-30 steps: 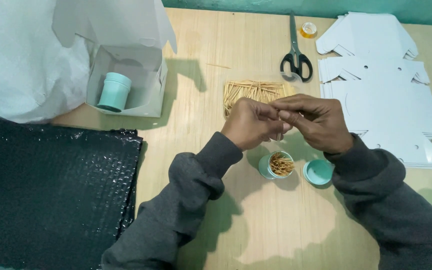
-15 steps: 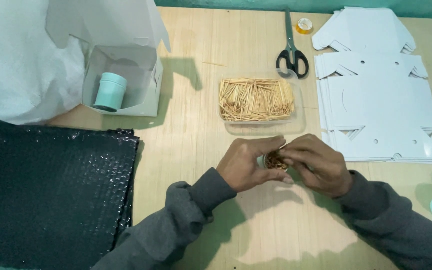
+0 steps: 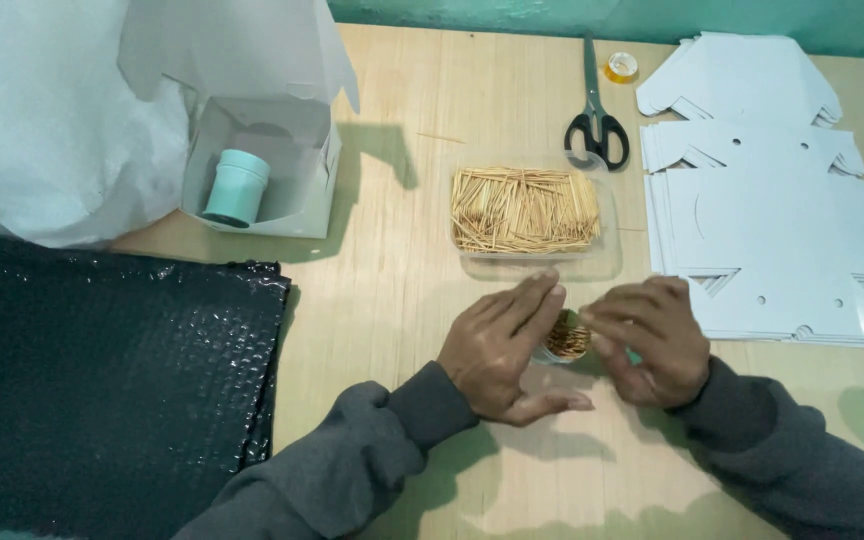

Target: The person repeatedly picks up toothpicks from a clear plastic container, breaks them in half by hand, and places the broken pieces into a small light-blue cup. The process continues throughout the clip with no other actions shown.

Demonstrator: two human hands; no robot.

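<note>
A: Both hands have come apart since half a second ago — before they were bunched tight over the little container, now the left hand has its fingers spread flat and open, and the right hand is loosely curled beside it

B: And the small round container sits on the wooden table right between them, packed with toothpicks standing on end; the left fingertips reach just over its rim, but whether they touch it I cannot tell

A: Right hand, is it gripping anything?

B: Nothing visible in it; fingers bent, hovering just beside the container. Something teal peeks out under that hand, too hidden to name

A: Same head view, further up: a clear tray of loose toothpicks lies just beyond the hands, looking much as it did earlier

B: Black scissors and a small roll of tape above that, a stack of flat white box blanks to the right

A: Left side, an open white box with a teal cylinder standing inside, and black bubble wrap spread below it
</note>
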